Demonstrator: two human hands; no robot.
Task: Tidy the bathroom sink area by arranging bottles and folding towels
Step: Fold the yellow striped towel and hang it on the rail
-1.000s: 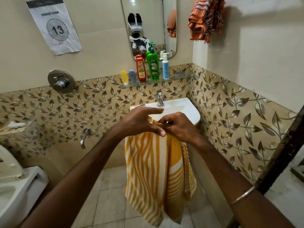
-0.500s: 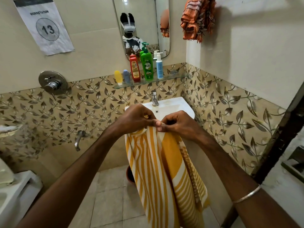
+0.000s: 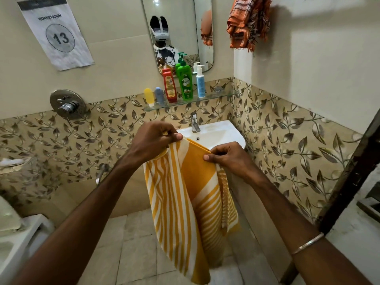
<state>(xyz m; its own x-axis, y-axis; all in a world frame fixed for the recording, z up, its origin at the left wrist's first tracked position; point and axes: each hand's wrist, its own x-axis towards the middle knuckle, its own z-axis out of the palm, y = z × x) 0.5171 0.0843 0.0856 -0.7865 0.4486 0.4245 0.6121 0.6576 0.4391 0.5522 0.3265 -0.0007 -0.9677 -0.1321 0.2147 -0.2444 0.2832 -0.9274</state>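
Note:
A yellow and white striped towel (image 3: 189,202) hangs folded lengthwise in front of the white sink (image 3: 222,134). My left hand (image 3: 154,138) pinches its upper left corner. My right hand (image 3: 224,157) pinches the upper right edge, a little lower. On the glass shelf (image 3: 222,95) above the sink stand a small yellow bottle (image 3: 148,97), a small blue-grey bottle (image 3: 159,95), a red bottle (image 3: 169,85), a green pump bottle (image 3: 185,80) and a white-and-blue spray bottle (image 3: 200,80), all upright in a row.
An orange checked towel (image 3: 247,21) hangs high on the right wall. A mirror (image 3: 176,27) is above the shelf, a tap (image 3: 194,122) at the sink's back. A shower mixer (image 3: 66,104) is on the left wall, a toilet (image 3: 12,239) at far left.
My hands have drawn apart along the towel's top edge, the left one rising, the right one shifting right and down. The view has swung slightly, and the towel hangs more spread.

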